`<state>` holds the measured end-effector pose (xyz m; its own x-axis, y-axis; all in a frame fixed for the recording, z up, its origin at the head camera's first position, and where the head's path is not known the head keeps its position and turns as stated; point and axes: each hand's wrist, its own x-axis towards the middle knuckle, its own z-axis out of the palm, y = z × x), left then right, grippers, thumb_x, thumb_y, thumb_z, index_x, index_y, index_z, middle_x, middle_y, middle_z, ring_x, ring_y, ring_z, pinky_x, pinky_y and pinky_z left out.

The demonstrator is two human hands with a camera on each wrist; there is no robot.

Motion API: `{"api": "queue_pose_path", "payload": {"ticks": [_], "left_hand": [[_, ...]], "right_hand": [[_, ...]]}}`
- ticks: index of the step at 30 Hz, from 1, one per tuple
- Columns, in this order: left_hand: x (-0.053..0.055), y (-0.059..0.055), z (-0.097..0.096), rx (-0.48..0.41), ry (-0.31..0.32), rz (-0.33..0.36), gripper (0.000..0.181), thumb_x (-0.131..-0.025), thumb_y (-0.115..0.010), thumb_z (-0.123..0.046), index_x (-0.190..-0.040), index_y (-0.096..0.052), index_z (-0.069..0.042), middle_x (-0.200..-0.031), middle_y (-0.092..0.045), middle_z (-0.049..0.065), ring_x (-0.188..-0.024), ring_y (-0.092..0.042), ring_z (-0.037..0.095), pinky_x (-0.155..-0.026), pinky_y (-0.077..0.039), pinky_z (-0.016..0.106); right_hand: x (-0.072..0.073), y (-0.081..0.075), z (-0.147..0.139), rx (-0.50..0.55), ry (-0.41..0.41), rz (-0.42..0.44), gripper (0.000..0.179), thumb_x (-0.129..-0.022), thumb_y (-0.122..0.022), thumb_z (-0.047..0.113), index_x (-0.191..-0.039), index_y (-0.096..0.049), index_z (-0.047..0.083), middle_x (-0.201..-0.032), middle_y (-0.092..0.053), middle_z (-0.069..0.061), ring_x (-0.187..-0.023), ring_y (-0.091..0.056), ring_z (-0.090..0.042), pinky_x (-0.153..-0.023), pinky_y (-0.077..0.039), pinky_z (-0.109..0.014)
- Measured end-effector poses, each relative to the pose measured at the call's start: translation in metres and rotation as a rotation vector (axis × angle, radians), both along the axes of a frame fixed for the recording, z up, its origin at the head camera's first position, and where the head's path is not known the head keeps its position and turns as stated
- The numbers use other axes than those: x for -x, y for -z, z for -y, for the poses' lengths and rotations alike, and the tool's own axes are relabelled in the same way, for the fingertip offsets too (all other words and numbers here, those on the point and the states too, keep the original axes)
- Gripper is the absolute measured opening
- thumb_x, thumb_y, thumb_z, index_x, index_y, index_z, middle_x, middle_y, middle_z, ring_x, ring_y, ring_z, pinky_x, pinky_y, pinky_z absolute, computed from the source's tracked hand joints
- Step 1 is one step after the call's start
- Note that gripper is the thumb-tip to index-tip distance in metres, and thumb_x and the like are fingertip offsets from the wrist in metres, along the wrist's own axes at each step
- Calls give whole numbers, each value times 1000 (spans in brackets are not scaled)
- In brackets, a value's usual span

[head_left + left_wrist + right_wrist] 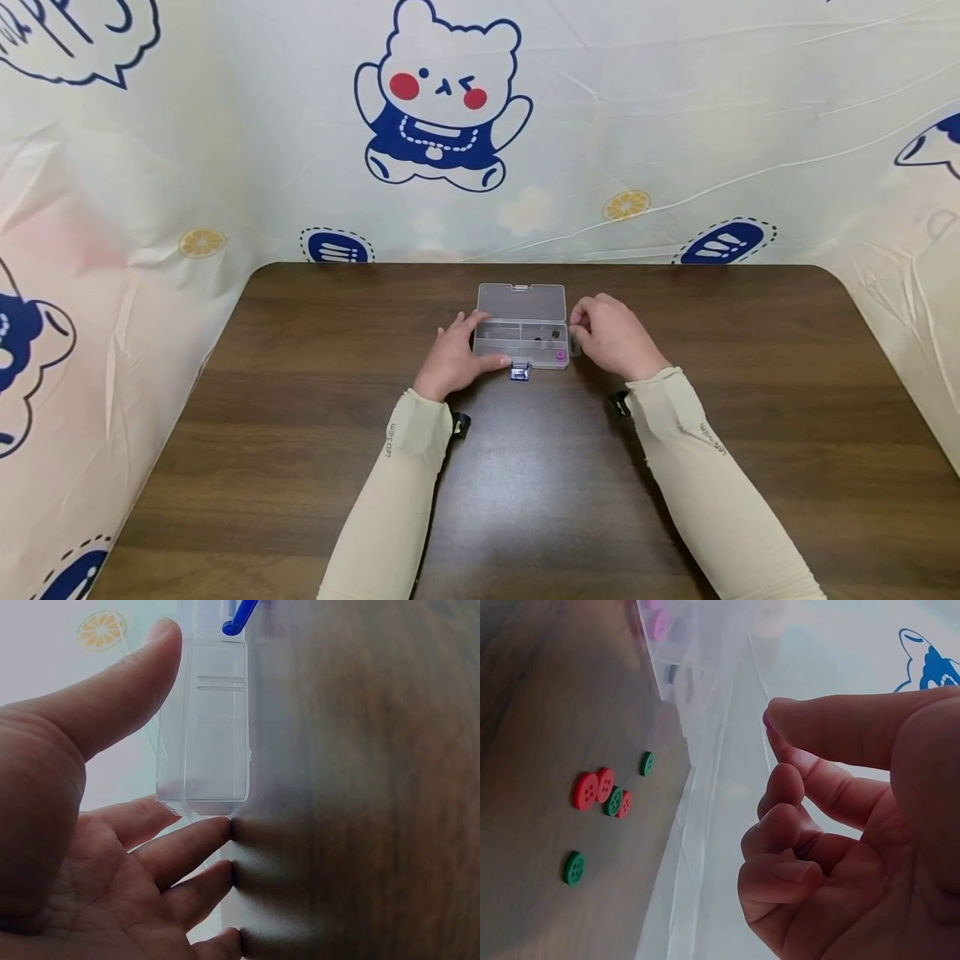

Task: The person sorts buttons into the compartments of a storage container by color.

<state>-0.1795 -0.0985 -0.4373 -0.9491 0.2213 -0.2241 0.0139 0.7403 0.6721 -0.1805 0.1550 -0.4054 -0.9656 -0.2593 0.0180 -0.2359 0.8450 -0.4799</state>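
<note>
An open clear plastic compartment box (498,353) lies on the table, its lid (522,302) folded back. My left hand (455,357) holds the box's left end, thumb along the front edge and index finger at the back left corner. In the left wrist view, the other fingertips (219,876) rest on the table. Right of the box, my right hand (617,335) pinches a small purple button (766,720) between thumb and index finger, mostly hidden by them. Pink-purple buttons (659,625) lie in the front right compartment, small dark ones (556,334) behind.
In the right wrist view, loose red buttons (586,791) and green buttons (574,868) lie on the wooden table (525,500) beside the box. A blue latch (520,372) hangs at the box's front. Behind the table hangs a printed curtain (300,150).
</note>
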Motion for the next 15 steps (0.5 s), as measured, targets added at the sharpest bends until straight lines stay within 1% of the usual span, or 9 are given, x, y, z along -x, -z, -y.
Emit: {"api": "queue_pose_path", "payload": {"ticks": [3, 8, 15], "left_hand": [[0, 0, 1, -2, -2, 0, 79, -85, -81, -40, -152, -44, -21, -163, -29, 11, -151, -14, 41, -122, -11, 56], [0, 0, 1, -4, 2, -6, 79, -85, -81, -40, -152, -44, -20, -163, -30, 11, -152, -15, 37, -123, -9, 54], [0, -1, 1, -2, 7, -7, 80, -85, -82, -39, -152, -43, -19, -163, -31, 10, -153, -15, 32, -124, -8, 52]], "right_hand": [[-2, -1, 2, 8, -1, 0, 6, -94, -65, 8, -96, -66, 2, -93, -60, -12, -85, -55, -26, -78, -49, -40], [-5, -3, 5, 13, 2, 13, 7, -95, -65, 8, -97, -67, 2, -93, -60, -12, -84, -55, -26, -77, -49, -40], [-8, -2, 8, 13, 0, 21, 8, -95, -65, 8, -98, -67, 1, -96, -61, -13, -86, -56, -26, -80, -51, -41]]}}
